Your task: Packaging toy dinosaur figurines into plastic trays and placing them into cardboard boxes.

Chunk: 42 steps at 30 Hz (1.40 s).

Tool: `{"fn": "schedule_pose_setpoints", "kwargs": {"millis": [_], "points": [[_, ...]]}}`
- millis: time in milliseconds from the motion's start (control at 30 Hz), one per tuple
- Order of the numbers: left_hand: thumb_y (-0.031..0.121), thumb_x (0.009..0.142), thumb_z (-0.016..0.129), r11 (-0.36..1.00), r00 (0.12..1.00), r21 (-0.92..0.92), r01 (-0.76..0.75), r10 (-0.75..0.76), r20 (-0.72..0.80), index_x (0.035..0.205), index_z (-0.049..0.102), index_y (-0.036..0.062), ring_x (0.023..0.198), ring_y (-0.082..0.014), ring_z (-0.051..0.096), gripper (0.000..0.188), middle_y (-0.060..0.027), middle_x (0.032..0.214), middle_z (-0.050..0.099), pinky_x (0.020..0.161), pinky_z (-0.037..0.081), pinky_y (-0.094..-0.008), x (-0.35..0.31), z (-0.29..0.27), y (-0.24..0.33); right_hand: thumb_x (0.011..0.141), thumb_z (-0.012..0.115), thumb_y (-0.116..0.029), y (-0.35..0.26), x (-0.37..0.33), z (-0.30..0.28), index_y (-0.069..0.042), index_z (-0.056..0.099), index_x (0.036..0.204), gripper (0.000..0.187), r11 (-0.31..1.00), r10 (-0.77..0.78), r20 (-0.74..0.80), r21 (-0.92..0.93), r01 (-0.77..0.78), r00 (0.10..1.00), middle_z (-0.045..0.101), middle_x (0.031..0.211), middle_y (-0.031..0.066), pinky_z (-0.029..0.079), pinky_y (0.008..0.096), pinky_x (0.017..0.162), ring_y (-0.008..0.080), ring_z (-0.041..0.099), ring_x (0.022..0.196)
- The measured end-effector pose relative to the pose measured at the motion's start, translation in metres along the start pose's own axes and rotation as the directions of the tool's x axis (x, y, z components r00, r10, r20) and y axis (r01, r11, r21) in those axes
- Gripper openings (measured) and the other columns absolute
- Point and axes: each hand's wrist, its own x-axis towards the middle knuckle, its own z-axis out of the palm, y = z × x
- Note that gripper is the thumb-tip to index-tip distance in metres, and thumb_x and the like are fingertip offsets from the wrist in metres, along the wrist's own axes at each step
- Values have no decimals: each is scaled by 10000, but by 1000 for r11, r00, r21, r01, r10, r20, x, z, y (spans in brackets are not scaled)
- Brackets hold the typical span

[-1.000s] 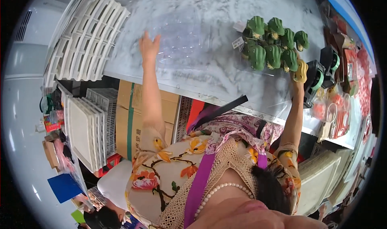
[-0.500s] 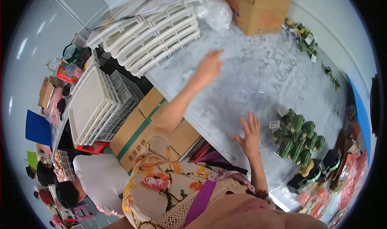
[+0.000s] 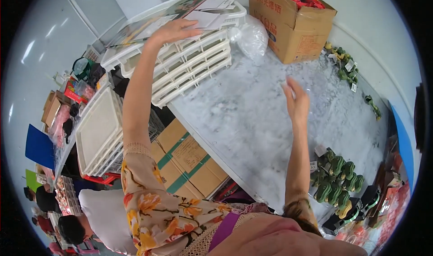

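Note:
My left hand (image 3: 176, 31) reaches out over the stack of white plastic trays (image 3: 191, 73). Its fingers are stretched out beside the white papers (image 3: 205, 19) lying on top; I cannot tell whether they touch. Over the grey-white tabletop (image 3: 243, 116), my right hand (image 3: 297, 101) is raised with fingers pointing away from me and apart, and nothing visible in them. Nearer me on the right lies a cluster of dark green, striped, rounded pieces (image 3: 336, 170) with white tags.
At the back stands an open cardboard box (image 3: 293, 30) with red things in it, next to a clear plastic bag (image 3: 252, 37). More green tagged pieces (image 3: 347, 71) lie along the wall. A taped carton (image 3: 194, 163) sits beside the table; people are at the far left.
My left hand has moved from above the table leftward to the tray stack's top. My right hand has moved farther out over the table.

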Motion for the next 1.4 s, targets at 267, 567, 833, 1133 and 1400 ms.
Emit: {"fn": "schedule_pose_setpoints", "kwargs": {"millis": [267,567,833,1133,1400], "points": [[453,874,562,976,754,219,14,133,-644,1210,593,82,1205,-312,490,502,-125,1299,551,1008,307,-521,-22,69,2,900,596,-354,-130,220,145,-37,676,1069,369,948,-299,363,8,318,883,670,1003,197,489,348,821,323,643,921],[378,834,650,961,559,273,38,206,-803,1270,538,59,1264,-345,425,553,-199,1324,491,1045,246,-549,-15,104,5,773,640,-560,-123,259,193,25,696,911,603,860,-132,461,-387,332,878,686,902,189,518,408,788,340,662,904],[377,746,733,966,524,259,-9,225,-821,1300,513,95,1331,-390,311,659,-217,1385,401,1049,220,-595,-32,115,-2,781,739,-365,-135,227,170,38,687,914,428,959,196,623,40,-281,757,676,859,103,517,315,675,204,647,799],[461,695,761,893,299,270,-361,385,-873,1413,376,98,1386,-427,199,892,-201,1516,242,1075,200,-554,-52,63,65,900,624,-111,-160,218,100,5,538,1215,346,438,34,432,805,-402,901,605,1181,83,457,331,969,184,573,1080],[14,736,604,732,341,534,-423,675,-654,1285,542,91,1157,-301,505,558,-120,1274,554,976,394,-436,-107,54,147,872,622,-229,-99,77,-53,10,465,1308,522,58,-95,188,981,-183,978,535,1313,143,401,450,1044,307,509,1215]]}}
